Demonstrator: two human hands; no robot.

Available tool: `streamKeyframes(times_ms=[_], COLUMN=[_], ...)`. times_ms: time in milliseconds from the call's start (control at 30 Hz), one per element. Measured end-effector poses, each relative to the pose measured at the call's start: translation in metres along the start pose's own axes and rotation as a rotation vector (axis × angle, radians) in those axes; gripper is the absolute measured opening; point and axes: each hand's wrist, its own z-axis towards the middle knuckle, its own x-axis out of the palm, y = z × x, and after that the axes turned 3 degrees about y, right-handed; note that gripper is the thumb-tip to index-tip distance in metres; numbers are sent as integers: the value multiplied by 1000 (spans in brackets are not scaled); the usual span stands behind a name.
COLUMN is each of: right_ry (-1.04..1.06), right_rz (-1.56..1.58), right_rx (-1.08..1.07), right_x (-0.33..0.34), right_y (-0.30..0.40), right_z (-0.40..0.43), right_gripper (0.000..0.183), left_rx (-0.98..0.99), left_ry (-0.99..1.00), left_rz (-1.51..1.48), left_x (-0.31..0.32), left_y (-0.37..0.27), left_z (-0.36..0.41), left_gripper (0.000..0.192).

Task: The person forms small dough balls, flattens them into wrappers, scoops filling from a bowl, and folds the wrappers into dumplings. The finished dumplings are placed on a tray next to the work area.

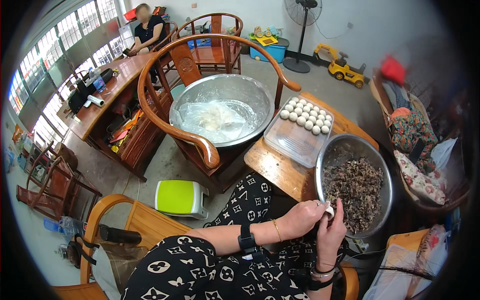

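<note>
Both hands meet at the near rim of a metal bowl (pixel 386 195) filled with a dark, crumbly filling (pixel 354 187). A small piece of white dough (pixel 330 211) is pinched by my left hand (pixel 303 218). My right hand (pixel 332 233) supports the same piece from the other side, its index finger raised. Fingers hide most of the dough's shape. Left of this bowl, a clear plastic tray (pixel 288 146) carries rows of several round white dough balls (pixel 308 117) at its far end. Tray and bowl rest on a wooden surface (pixel 275 172).
A large metal basin (pixel 258 97) holding a plastic bag with whitish contents (pixel 213 118) sits on a wooden armchair (pixel 213 157). A green-topped stool (pixel 178 198) stands on the floor. Another person (pixel 148 30) sits by the long table (pixel 127 69). A cushioned wicker seat (pixel 416 150) is at right.
</note>
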Motion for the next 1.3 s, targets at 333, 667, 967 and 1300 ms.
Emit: streamKeyframes(times_ms=[333, 667, 967, 1300], right_ry=[-62, -35, 42, 77], right_rz=[256, 304, 46, 83], right_rx=[22, 49, -56, 11], right_x=[5, 3, -1, 0], right_y=[-14, -17, -6, -8], right_z=[4, 1, 1, -2], right_gripper=[27, 22, 24, 19], left_rx=[-108, -116, -65, -92], left_ry=[-99, -134, -41, 87], left_rz=[-245, -204, -61, -4], left_x=[6, -1, 2, 0], left_y=[0, -9, -4, 1], left_z=[2, 5, -1, -5], left_gripper=[35, 27, 26, 28])
